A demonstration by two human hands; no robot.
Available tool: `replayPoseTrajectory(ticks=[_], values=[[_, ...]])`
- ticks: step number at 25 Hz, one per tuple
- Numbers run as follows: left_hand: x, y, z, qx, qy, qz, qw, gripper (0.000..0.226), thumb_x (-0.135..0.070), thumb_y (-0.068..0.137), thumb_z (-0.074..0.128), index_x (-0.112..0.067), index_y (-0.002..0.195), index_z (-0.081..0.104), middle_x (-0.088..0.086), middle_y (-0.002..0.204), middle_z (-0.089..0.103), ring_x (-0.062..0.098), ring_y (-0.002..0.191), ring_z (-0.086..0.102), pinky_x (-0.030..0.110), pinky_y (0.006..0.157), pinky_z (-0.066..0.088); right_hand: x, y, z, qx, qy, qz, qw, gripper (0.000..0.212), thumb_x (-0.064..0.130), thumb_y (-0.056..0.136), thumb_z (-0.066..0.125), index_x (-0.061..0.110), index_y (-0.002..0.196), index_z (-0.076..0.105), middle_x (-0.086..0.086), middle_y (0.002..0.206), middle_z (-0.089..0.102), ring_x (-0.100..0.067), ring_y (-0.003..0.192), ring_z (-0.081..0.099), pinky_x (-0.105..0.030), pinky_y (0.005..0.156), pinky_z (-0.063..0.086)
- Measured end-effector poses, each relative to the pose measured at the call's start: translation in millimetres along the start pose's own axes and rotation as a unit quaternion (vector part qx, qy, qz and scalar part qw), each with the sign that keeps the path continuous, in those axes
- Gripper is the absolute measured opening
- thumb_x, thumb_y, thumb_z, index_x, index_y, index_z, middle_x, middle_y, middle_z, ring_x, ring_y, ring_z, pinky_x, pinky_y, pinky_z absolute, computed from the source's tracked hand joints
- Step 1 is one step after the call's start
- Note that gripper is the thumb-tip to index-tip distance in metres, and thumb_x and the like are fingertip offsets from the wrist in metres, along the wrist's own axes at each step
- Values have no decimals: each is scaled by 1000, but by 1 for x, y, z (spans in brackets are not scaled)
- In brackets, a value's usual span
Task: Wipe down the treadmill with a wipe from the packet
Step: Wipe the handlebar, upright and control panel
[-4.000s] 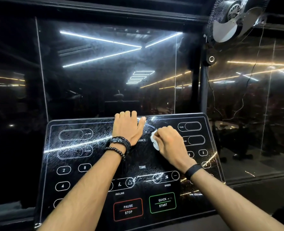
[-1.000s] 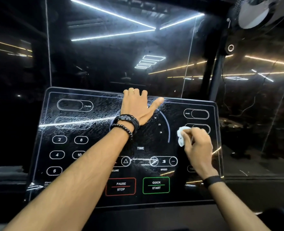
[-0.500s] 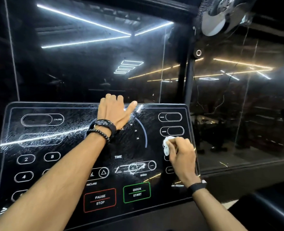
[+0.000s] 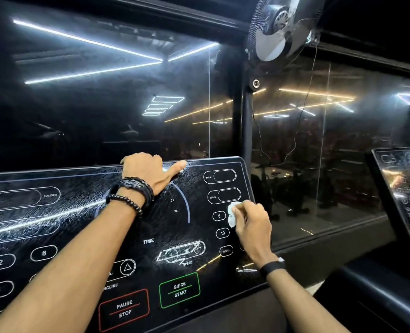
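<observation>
Head view, sole view. Item: treadmill console (image 4: 83,227), glossy black touch panel, tilted back toward the person, streaked and speckled across its left and centre, which suggests that part is wet from wiping. Item: left hand (image 4: 148,171), fingers hooked over the panel's top edge, thumb stretched flat along the glass; it grips the edge, probably to brace the body and steady the panel against the rubbing. Item: right hand (image 4: 252,221), fingers curled, clutching a bunched white wipe (image 4: 232,213) and pressing it to the console's right column, just right of button 8 and below the SPEED window; bunching likely concentrates pressure. Item: wipe packet, not in view. Item: wall fan (image 4: 280,25), mounted above right. Item: second console (image 4: 403,186), far right, apart, untouched.
</observation>
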State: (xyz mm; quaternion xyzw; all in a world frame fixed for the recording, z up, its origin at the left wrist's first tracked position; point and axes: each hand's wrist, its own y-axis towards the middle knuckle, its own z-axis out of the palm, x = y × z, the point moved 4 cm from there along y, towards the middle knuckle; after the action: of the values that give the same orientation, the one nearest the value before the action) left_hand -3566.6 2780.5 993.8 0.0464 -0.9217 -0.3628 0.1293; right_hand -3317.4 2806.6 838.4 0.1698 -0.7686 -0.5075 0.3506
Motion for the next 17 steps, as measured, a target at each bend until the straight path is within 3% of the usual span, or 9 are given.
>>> replayPoseTrajectory(ticks=[1,4,5,8,11,12,14,15,17], values=[[-4,1,-1,0,0,4,1000,96,-85,75,-9,-14,69,56,3,65,52,26,69,59,36,70,48,3,1,1,-2,11,12,1000,16,15,92,60,26,81,57,11,79,63,-19,72,52,-43,67,48],[-11,1,-3,-2,-11,20,1000,90,-81,84,1,-13,58,53,2,58,47,24,61,51,31,62,39,26,-9,12,65,5,-157,985,16,21,99,51,28,84,52,11,80,59,-16,71,48,-39,68,44],[-10,1,-3,-6,-25,17,1000,87,-79,88,6,-12,58,53,3,58,45,25,62,49,31,61,37,23,-3,10,59,-7,-155,986,16,21,97,54,29,85,51,11,79,58,-17,70,47,-39,67,44],[-7,0,-1,-17,-42,5,999,83,-75,93,10,-10,60,52,4,59,45,26,63,48,32,60,36,9,20,5,-20,5,9,1000,20,13,92,64,26,81,55,18,78,60,-16,71,49,-41,67,45],[-12,0,4,-19,-19,13,1000,85,-81,86,3,-14,69,52,2,59,45,24,60,46,32,59,35,29,15,13,32,-16,-134,990,20,11,94,60,27,82,52,15,77,54,-17,69,46,-39,65,42],[-13,1,5,-16,-7,18,1000,86,-83,84,-1,-15,75,52,1,59,46,23,58,45,32,58,34,28,21,11,36,-24,-136,990,19,13,93,59,26,82,52,11,77,56,-19,69,47,-42,64,43],[-14,2,7,-7,14,25,1000,87,-83,82,-5,-18,86,52,1,58,48,21,55,43,32,57,33,20,41,9,-7,-10,-29,1000,17,14,92,60,23,80,54,6,77,61,-23,70,50,-43,64,45],[-15,2,8,-7,17,25,1000,88,-83,81,-7,-19,90,52,2,59,49,21,56,44,31,57,33,24,46,11,-10,0,-18,1000,15,16,94,58,21,80,55,4,77,61,-23,71,50,-43,65,45],[-17,3,10,-12,8,23,1000,90,-83,79,-9,-19,91,54,2,63,51,23,61,46,32,60,35,37,44,23,42,-13,-122,992,20,23,100,48,18,82,55,2,79,59,-22,72,48,-44,67,44]])
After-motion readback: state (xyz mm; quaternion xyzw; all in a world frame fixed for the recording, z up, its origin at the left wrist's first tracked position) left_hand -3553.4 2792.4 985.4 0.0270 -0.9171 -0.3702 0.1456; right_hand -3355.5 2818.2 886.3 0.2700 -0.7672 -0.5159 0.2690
